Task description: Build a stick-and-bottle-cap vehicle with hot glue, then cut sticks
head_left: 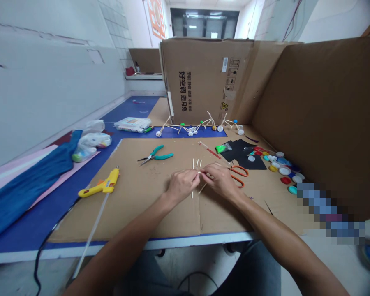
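My left hand and my right hand meet over the cardboard mat, fingertips pinched together. Between them shows a small whitish piece, too small to name for sure. Around the hands lie thin pale wooden sticks: short ones just beyond the fingertips, and a slanted one under my right hand. Orange-handled scissors lie beside my right hand, their blades hidden behind it. Farther left rest teal-handled needle-nose pliers, jaws pointing left.
At left lies a yellow glue gun with a glue stick and black cord. Stick-built models on bottle-cap wheels stand at the back. Bottle caps and black sheets lie right. Cardboard walls rise behind and at right.
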Available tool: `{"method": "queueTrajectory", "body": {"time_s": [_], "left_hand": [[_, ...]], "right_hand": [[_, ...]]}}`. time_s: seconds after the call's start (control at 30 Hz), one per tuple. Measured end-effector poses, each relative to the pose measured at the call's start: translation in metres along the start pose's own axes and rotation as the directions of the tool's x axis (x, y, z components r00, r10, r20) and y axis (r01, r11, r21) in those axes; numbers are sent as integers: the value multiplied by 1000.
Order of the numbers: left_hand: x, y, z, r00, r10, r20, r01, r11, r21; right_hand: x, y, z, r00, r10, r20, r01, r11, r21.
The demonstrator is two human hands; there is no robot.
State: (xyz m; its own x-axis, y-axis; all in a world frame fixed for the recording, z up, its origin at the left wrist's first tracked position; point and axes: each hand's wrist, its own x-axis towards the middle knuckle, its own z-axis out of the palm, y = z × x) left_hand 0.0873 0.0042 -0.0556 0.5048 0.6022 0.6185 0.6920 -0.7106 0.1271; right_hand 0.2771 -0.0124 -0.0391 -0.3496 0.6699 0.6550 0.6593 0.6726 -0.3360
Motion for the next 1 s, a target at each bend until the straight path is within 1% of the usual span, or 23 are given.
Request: {"method": "queueTrajectory", "body": {"time_s": [0.13, 0.27, 0.33, 0.4, 0.47, 0.5, 0.53, 0.57, 0.6, 0.67, 0.7, 0.73, 0.77, 0.8, 0.83, 0.9, 0.93, 1.0], "left_hand": [[0, 0, 0, 999, -31, 42, 30, 999, 12], [-1, 7, 1, 990, -112, 89, 113, 994, -6], [0, 13, 1, 983, -135, 122, 145, 987, -74], [3, 16, 0, 971, -192, 139, 217, 958, -189], [6, 12, -1, 946, -292, 140, 323, 886, -334], [9, 7, -1, 927, -349, 141, 376, 835, -401], [11, 1, -1, 905, -401, 143, 420, 784, -458], [13, -7, 0, 883, -443, 152, 456, 739, -496], [14, -15, 1, 858, -489, 156, 492, 698, -520], [16, -29, 6, 819, -547, 174, 539, 627, -563], [16, -35, 8, 803, -566, 185, 552, 592, -587], [15, -39, 10, 789, -579, 203, 565, 555, -610], [15, -41, 13, 773, -591, 228, 580, 515, -631], [15, -43, 14, 754, -602, 264, 601, 471, -645], [14, -43, 16, 731, -608, 310, 627, 421, -655], [14, -43, 17, 686, -599, 413, 675, 311, -669], [14, -44, 17, 667, -587, 459, 692, 257, -675], [14, -45, 17, 642, -556, 528, 710, 171, -683]], "right_hand": [[-2, -2, 4, 1000, 15, -11, -15, 1000, -23], [-2, -5, 11, 995, 97, -24, -98, 993, -58], [0, -5, 12, 992, 124, -13, -124, 992, -13], [2, -1, 10, 986, 165, -15, -163, 984, 77], [4, 7, 3, 971, 238, -27, -232, 962, 142], [5, 12, -1, 961, 276, -12, -271, 952, 144], [5, 17, -7, 952, 305, 24, -306, 945, 118], [5, 23, -12, 940, 324, 104, -331, 941, 65], [4, 29, -17, 919, 339, 202, -343, 939, -14], [2, 38, -25, 847, 386, 365, -335, 921, -196], [1, 41, -27, 813, 407, 417, -317, 909, -270], [0, 42, -28, 789, 418, 450, -293, 900, -322], [-1, 42, -28, 782, 411, 468, -264, 900, -347], [-1, 40, -27, 791, 381, 478, -227, 909, -349], [-1, 36, -25, 811, 333, 480, -183, 925, -332], [1, 26, -19, 855, 193, 482, -75, 965, -252], [2, 20, -16, 863, 118, 491, -19, 979, -202], [3, 8, -9, 849, 9, 529, 65, 990, -121]]}}
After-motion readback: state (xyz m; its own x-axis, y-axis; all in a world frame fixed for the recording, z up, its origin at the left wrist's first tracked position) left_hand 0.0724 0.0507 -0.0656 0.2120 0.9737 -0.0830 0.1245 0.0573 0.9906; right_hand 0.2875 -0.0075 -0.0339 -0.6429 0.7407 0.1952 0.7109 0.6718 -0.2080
